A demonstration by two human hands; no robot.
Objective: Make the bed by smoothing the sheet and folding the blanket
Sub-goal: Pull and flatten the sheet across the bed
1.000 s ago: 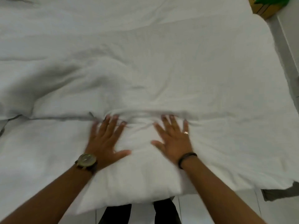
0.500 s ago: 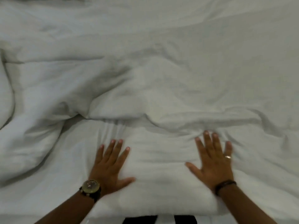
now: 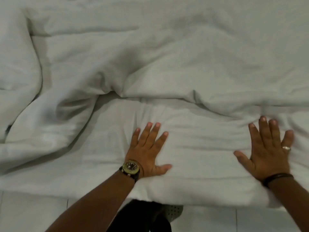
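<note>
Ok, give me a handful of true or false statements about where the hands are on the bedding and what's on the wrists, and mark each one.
1. Both hands lie flat with fingers spread on the white bedding. True: the left hand and right hand both press palm down.
2. The left hand grips a bunched fold of the blanket. False: its fingers are straight and hold nothing.
3. A watch sits on the left wrist. True.
4. The right wrist is bare. False: it wears a dark band, and a ring shows on one finger.
5. The bedding beyond the fingertips is already smooth. False: a thick rumpled fold runs across it.
</note>
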